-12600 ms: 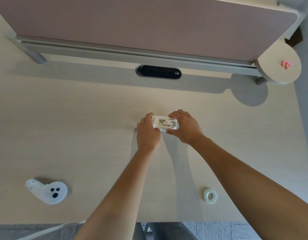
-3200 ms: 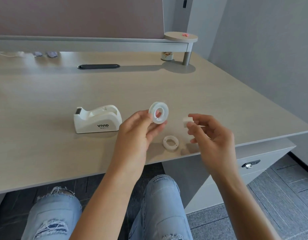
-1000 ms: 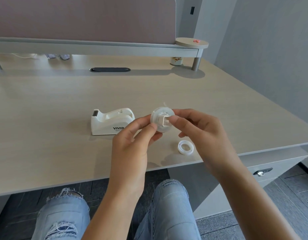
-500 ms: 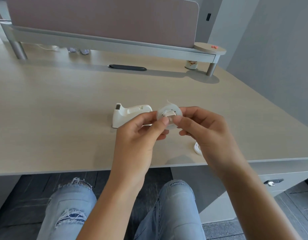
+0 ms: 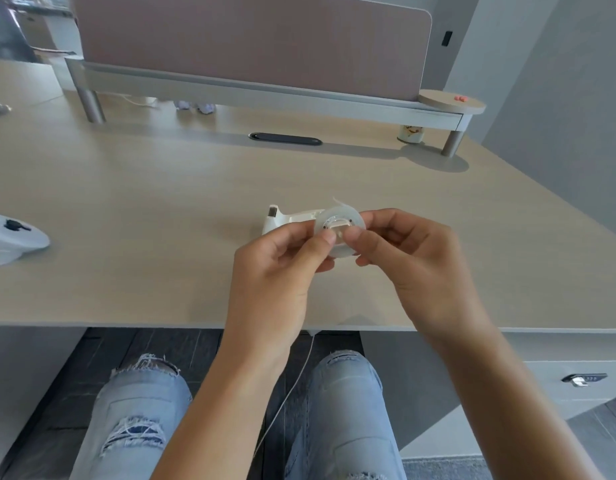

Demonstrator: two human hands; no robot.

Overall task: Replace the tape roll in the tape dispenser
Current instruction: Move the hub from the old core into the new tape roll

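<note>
Pale wood tabletop runs from a grey wall on the right to a pink partition at the far side. At the far left edge lies a white controller, well apart from the work. Near the middle, the left hand pinches the left rim of the tape roll between thumb and fingers, held above the tabletop near its front edge. A white hub sits in the roll's hole, and a loose tape end sticks up from the top. Just behind the roll stands the white tape dispenser, its cradle apparently empty. On the right, the right hand closes on the roll's other side, thumb pressing the hub. If the hub is seated crooked, it may pop out — or the free end may stick to a finger.
</note>
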